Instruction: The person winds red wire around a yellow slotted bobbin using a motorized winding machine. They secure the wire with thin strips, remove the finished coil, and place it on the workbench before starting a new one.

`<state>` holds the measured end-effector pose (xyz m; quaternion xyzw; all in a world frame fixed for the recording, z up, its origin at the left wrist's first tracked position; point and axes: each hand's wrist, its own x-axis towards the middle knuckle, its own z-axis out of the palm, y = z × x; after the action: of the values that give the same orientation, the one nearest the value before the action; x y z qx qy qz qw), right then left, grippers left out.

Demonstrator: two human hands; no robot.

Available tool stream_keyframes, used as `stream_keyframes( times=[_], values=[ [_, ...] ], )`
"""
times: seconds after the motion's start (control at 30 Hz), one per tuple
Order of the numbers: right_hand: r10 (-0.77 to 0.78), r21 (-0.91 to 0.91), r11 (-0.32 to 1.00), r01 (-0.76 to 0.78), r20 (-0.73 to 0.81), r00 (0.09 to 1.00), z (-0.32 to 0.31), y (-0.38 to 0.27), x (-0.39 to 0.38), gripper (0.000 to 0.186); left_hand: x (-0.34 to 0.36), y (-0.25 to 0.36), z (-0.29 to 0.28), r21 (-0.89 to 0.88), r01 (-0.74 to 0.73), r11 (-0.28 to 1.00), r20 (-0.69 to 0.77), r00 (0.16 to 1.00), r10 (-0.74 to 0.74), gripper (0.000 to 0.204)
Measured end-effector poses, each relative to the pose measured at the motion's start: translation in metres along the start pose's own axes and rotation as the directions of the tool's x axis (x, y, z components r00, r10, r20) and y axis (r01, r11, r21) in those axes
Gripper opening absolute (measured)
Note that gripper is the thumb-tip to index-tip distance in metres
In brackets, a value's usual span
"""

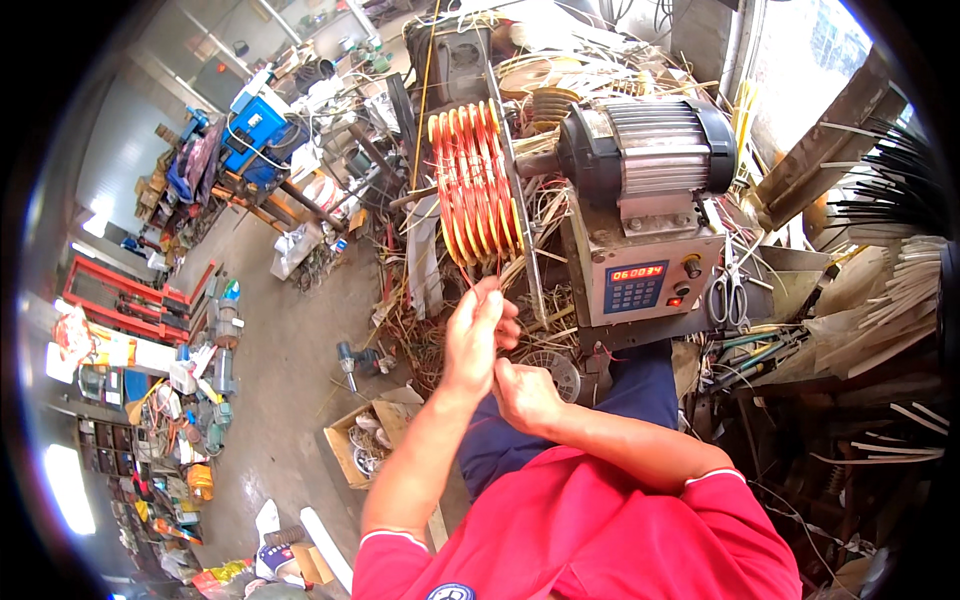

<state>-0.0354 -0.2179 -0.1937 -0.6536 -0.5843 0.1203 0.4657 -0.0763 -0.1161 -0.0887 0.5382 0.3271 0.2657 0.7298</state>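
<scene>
Hands: Left hand had its thumb and fingers closed on the copper wire where it came off the reel. Right hand was loosely curled beside my left wrist; I couldn't tell whether it gripped anything.
Reel: It stood directly ahead of my hands and slightly left, yellow-rimmed and wound with copper.
Reel's lie: The windings ran long away from me, near end toward my hands, while the discs lined up side by side along the shaft, which ran left to right.
Nearer hand: My left, just below the reel's near edge, with the short stretch of wire between them. My right lay farther back, toward my body.
Plate: The metal plate rose along the reel's right side, between it and the motor.
Control box: Just below the motor sat the box, its red display lit, with scissors beside it on the right.
Floor: Left of my forearm lay a drill, with an open carton nearer me.
</scene>
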Motion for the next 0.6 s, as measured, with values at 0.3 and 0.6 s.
stream_keyframes(
  times=[0.3, 0.6],
  values=[
    [0.496, 0.419, 0.774, -0.474, 0.063, 0.866, -0.067, 0.012, 0.009, 0.033, -0.043, -0.11, -0.053, 0.654, -0.299, 0.695, -0.115, 0.869, 0.481, 0.024],
    [0.578, 0.824, 0.429, -0.37, 0.064, 0.814, -0.127, 0.021, 0.082, 0.051, -0.163, -0.221, -0.216, 0.837, 0.184, 0.514, -0.188, 0.981, -0.045, 0.021]
  ],
)
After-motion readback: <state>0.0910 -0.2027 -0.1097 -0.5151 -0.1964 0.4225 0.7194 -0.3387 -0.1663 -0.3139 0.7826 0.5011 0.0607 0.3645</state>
